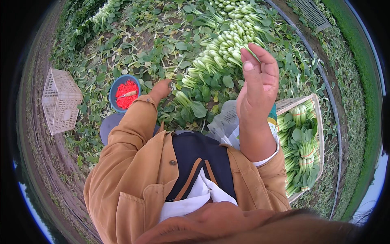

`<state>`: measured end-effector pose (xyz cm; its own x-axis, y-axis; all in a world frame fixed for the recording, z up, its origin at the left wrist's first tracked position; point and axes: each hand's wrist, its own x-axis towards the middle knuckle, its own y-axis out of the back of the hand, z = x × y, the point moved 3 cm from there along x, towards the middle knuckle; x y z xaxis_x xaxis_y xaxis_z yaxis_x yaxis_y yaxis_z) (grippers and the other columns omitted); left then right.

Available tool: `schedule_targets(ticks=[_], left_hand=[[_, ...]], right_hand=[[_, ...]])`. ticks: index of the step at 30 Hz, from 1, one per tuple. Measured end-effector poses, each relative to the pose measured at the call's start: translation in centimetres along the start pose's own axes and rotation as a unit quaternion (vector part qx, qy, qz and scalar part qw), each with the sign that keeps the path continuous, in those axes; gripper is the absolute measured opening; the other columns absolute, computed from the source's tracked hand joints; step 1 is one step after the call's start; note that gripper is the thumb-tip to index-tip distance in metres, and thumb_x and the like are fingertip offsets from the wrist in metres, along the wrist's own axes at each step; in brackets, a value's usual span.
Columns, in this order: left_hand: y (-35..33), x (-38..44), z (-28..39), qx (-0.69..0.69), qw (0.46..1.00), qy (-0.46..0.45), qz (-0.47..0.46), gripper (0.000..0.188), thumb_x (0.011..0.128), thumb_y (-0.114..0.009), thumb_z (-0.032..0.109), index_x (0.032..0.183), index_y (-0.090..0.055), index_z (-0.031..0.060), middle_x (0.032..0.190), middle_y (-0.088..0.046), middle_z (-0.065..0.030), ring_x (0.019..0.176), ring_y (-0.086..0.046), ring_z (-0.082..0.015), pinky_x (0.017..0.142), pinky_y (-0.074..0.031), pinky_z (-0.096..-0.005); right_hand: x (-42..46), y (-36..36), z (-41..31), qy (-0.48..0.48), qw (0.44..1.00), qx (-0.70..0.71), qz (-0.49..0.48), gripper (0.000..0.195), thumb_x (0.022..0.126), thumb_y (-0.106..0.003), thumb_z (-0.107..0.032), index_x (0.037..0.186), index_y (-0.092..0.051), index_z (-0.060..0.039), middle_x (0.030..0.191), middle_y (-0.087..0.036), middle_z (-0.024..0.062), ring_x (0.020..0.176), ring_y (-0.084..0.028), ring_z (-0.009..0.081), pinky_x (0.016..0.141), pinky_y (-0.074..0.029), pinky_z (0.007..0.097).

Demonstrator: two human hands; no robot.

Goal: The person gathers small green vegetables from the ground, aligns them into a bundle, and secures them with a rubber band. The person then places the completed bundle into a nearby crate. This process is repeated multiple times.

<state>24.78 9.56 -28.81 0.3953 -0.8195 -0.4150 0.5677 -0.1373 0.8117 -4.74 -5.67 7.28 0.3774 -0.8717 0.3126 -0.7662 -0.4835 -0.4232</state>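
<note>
My left hand [161, 89] is low over the leafy ground between the blue bowl [111, 96] and a row of cut bok choy [210, 58]. Its fingers are mostly hidden, so whether they hold anything is unclear. A loose bok choy [184, 100] lies just right of it. In the bowl are many red bands [123, 88] with a wooden-handled knife [130, 93] on top. My right hand [259, 76] is raised in front of the row, nothing in it, thumb and fingers apart. Below it are a translucent plastic bag [225, 122] and a crate [320, 137] of banded bok choy bunches [305, 148].
A pale plastic crate [62, 102] stands at the left. A grey hose [330, 91] runs along the right side, with another crate [312, 13] beyond it. More cut greens [102, 15] lie at the upper left. Loose leaves cover the soil.
</note>
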Motion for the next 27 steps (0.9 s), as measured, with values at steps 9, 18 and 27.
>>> schedule_targets(ticks=[9, 18, 27], left_hand=[[-8.5, 0.4, 0.9, 0.185, 0.955, -0.230, -0.014, 0.051, 0.096, -0.053, 0.001, 0.143, -0.058, 0.0180, 0.126, -0.061, -0.0140, 0.124, -0.059, -0.0359, 0.103, -0.048, -0.0485], [-5.1, 2.3, 1.4, -0.009, 0.970, -0.190, -0.152, 0.053, 0.079, -0.082, 0.027, 0.126, -0.064, 0.0121, 0.107, -0.070, -0.0212, 0.102, -0.069, -0.0372, 0.090, -0.055, -0.0473], [5.4, -2.2, 3.1, -0.295, 0.942, 0.056, -0.153, 0.043, 0.099, -0.067, 0.043, 0.132, -0.062, 0.0166, 0.084, -0.064, -0.0020, 0.063, -0.061, -0.0111, 0.054, -0.049, -0.0274]], right_hand=[[1.4, 2.8, 8.5, -0.115, 0.974, -0.193, 0.018, 0.036, 0.096, -0.065, -0.002, 0.131, -0.058, 0.0017, 0.124, -0.064, 0.0110, 0.114, -0.063, 0.0167, 0.099, -0.050, 0.0292], [3.2, 4.2, 6.9, -0.072, 0.978, -0.194, 0.028, 0.027, 0.098, -0.062, -0.003, 0.125, -0.061, 0.0036, 0.118, -0.067, 0.0118, 0.109, -0.066, 0.0179, 0.098, -0.051, 0.0307], [3.3, 5.9, 5.0, -0.018, 0.993, -0.099, 0.056, 0.022, 0.098, -0.063, -0.002, 0.119, -0.063, 0.0037, 0.115, -0.067, 0.0109, 0.101, -0.067, 0.0176, 0.095, -0.054, 0.0311]])
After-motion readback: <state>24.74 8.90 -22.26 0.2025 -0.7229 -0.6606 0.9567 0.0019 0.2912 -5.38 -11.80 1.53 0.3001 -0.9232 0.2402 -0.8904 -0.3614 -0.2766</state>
